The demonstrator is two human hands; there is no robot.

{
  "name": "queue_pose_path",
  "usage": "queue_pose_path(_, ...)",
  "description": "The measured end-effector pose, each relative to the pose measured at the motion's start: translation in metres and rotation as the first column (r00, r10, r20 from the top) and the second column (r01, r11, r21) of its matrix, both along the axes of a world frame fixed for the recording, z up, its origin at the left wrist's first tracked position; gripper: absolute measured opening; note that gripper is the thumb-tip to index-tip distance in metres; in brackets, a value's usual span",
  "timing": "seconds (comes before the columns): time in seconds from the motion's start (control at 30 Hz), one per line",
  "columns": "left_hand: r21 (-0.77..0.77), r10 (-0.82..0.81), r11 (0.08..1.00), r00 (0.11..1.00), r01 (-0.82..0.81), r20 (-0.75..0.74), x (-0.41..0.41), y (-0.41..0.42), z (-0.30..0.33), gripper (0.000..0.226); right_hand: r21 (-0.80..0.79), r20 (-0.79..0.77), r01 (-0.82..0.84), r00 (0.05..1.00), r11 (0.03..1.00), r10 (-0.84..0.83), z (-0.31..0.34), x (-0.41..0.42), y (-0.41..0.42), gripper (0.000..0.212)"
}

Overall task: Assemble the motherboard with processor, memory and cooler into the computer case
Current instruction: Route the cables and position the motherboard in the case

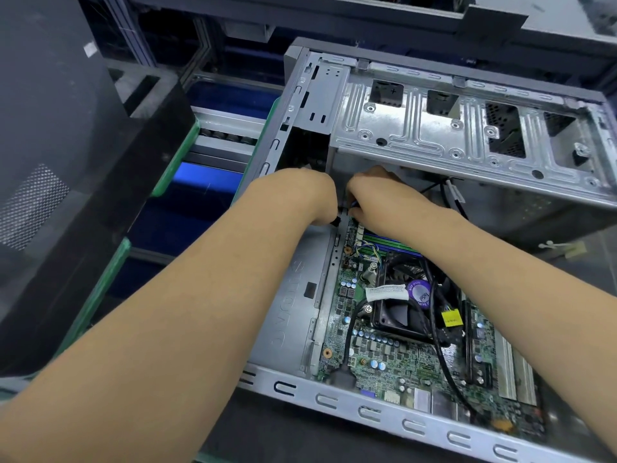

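Green and crowded with small components, the printed motherboard point(384, 355) already lies flat inside your open grey sheet-metal computer case point(377, 419), and everything else can be placed from it. On the board's middle sits the square black cooler fan point(405, 295) with its round purple label, and black cables point(440, 355) loop across the board around that cooler. Just beyond the cooler, toward the board's far edge, the long memory slots point(387, 243) run side by side. Above that far edge the ribbed silver drive cage point(434, 128) spans the case. Both of your hands meet at the board's far left corner, under the cage's near lip: your left hand point(300, 195) has its fingers curled down around something small and dark at the board's edge, and your right hand point(377, 195) is bent in beside it, almost touching, fingers folded toward the same spot. What exactly each hand pinches cannot be made out, as the knuckles hide it. Left of the case, well away from the board, green-edged blue bins point(187, 202) stand in a rack.
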State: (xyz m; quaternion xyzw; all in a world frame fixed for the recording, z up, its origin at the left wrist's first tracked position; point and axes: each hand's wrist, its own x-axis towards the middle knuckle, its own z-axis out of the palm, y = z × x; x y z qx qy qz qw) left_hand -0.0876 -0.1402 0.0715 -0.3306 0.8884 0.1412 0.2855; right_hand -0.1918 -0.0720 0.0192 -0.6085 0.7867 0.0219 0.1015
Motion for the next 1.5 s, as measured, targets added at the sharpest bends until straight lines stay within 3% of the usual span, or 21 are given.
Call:
queue_pose_path(0.33,0.025,0.024,0.999,0.999,-0.023,-0.030,0.001,0.000,-0.001,0.027,0.077,0.182,0.202,0.960,0.976,-0.213,0.003,-0.018,0.000,0.024)
queue_pose_path(0.8,0.031,0.019,0.999,1.000,-0.019,-0.013,-0.001,0.000,0.000,0.028,0.029,0.023,0.049,0.999,0.998,-0.050,0.006,-0.007,-0.001,0.011)
queue_pose_path(1.5,0.007,0.001,1.000,1.000,-0.001,-0.019,-0.002,-0.001,-0.003,0.028,-0.018,0.006,0.027,1.000,0.999,-0.026,0.002,-0.010,0.001,0.012)
